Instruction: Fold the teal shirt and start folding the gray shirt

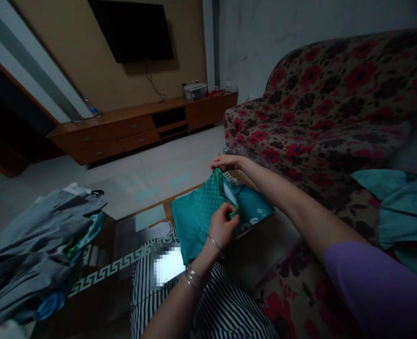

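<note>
Over on my right, a flowered sofa is filling that side of the room, its red blooms showing across the back and seat. A long wooden cabinet is running along the far wall, and a black television is hanging above it with a cord trailing down. Nearer, a low dark counter with a pale key-pattern band is standing in front of the person. A heap of clothes, mostly grey with some blue and green, is sprawling at its left end. Black-and-white striped cloth is spreading beneath the left forearm, and a pale green garment is lying on the sofa at the right. The teal cloth is hanging from both hands over the counter, its edge gaping toward the right and showing a whitish inside; a darker teal piece with white marks is lying just beyond, and I cannot tell whether the two are joined. The left hand is pinching the near edge of the opening, fingers clamped on the fabric. The right hand is gripping the far corner, fingers closed together on it. Thin bracelets are circling the left wrist.
</note>
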Available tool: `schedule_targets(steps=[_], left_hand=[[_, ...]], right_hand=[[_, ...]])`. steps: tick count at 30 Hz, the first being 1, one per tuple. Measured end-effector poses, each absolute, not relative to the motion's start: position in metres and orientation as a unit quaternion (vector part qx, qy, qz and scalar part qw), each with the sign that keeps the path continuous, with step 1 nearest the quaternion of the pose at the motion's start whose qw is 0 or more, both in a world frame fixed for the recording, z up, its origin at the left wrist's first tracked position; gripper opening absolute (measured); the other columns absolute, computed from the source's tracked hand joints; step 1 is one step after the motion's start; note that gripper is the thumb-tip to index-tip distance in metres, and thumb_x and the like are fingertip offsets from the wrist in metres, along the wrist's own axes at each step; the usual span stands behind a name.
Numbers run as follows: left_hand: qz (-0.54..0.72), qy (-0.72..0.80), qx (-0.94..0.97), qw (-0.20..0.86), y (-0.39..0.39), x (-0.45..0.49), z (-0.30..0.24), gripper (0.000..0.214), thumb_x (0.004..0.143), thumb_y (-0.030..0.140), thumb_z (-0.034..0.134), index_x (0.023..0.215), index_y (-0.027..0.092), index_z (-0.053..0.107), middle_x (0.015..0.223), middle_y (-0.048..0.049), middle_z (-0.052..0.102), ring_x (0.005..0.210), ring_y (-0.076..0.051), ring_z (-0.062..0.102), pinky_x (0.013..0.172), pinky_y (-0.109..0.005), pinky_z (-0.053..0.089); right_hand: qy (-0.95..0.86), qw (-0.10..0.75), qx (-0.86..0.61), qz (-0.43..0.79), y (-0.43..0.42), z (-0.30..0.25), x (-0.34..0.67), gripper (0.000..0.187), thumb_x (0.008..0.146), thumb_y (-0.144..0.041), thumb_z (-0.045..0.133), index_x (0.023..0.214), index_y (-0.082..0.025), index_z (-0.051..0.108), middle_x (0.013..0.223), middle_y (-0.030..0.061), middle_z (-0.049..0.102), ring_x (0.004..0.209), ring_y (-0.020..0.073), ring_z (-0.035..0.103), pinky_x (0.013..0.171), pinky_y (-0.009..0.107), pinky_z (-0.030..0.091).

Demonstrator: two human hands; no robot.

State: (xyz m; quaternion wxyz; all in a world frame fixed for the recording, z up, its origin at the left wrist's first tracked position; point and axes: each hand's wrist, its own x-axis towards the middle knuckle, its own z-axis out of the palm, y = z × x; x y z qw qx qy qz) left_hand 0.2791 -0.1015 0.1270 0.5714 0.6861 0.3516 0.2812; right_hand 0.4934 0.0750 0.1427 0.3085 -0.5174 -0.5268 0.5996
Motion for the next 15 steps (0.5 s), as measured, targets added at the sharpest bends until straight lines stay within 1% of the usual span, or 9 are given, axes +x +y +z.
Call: schedule_targets(steps=[2, 3, 5, 7, 11, 15], left_hand=[[0.26, 0.354, 0.726, 0.529, -0.106, 0.307, 0.109, 0.012, 0.068, 0.01, 0.055, 0.074, 0.017, 0.047, 0.066, 0.0055, 0.044, 0.06, -0.007, 0.039, 0.057, -0.02, 0.031], [0.248, 0.352, 0.742, 0.514, -0.108, 0.318, 0.102, 0.013, 0.067, 0.008, 0.055, 0.073, 0.017, 0.047, 0.067, 0.0052, 0.045, 0.062, -0.008, 0.04, 0.059, -0.02, 0.031], [0.219, 0.345, 0.766, 0.496, -0.114, 0.335, 0.092, 0.016, 0.066, 0.006, 0.055, 0.075, 0.018, 0.049, 0.07, 0.0048, 0.047, 0.065, -0.009, 0.041, 0.062, -0.021, 0.032], [0.198, 0.34, 0.78, 0.486, -0.118, 0.347, 0.086, 0.019, 0.066, 0.005, 0.056, 0.078, 0.018, 0.05, 0.071, 0.0043, 0.049, 0.067, -0.01, 0.042, 0.065, -0.022, 0.034], [0.176, 0.329, 0.8, 0.471, -0.12, 0.365, 0.077, 0.02, 0.066, 0.005, 0.055, 0.081, 0.018, 0.051, 0.073, 0.0031, 0.05, 0.07, -0.012, 0.045, 0.069, -0.023, 0.037], [0.158, 0.322, 0.815, 0.454, -0.119, 0.381, 0.071, 0.02, 0.067, 0.006, 0.056, 0.083, 0.017, 0.053, 0.077, 0.0017, 0.053, 0.072, -0.012, 0.046, 0.072, -0.024, 0.039]], right_hand=[[-0.549, 0.266, -0.542, 0.578, 0.073, 0.134, 0.52, 0.02, 0.074, -0.024, 0.075, 0.081, -0.01, 0.062, 0.066, 0.0004, 0.06, 0.053, 0.0056, 0.046, 0.053, 0.016, 0.04], [-0.556, 0.253, -0.552, 0.567, 0.072, 0.129, 0.531, 0.021, 0.069, -0.019, 0.077, 0.082, -0.011, 0.062, 0.068, 0.0005, 0.061, 0.055, 0.0056, 0.047, 0.052, 0.016, 0.038], [-0.569, 0.24, -0.572, 0.54, 0.068, 0.12, 0.549, 0.029, 0.061, -0.012, 0.079, 0.085, -0.011, 0.064, 0.077, 0.002, 0.064, 0.062, 0.0072, 0.051, 0.052, 0.016, 0.037], [-0.578, 0.231, -0.585, 0.52, 0.064, 0.112, 0.562, 0.036, 0.056, -0.009, 0.078, 0.089, -0.012, 0.065, 0.087, 0.0039, 0.066, 0.069, 0.0091, 0.055, 0.053, 0.015, 0.037], [-0.583, 0.239, -0.59, 0.505, 0.052, 0.102, 0.581, 0.043, 0.054, -0.009, 0.076, 0.095, -0.012, 0.067, 0.098, 0.0065, 0.067, 0.075, 0.011, 0.057, 0.056, 0.016, 0.04], [-0.588, 0.252, -0.588, 0.495, 0.041, 0.097, 0.596, 0.044, 0.056, -0.007, 0.072, 0.099, -0.012, 0.067, 0.103, 0.0077, 0.066, 0.083, 0.0136, 0.059, 0.063, 0.017, 0.044]])
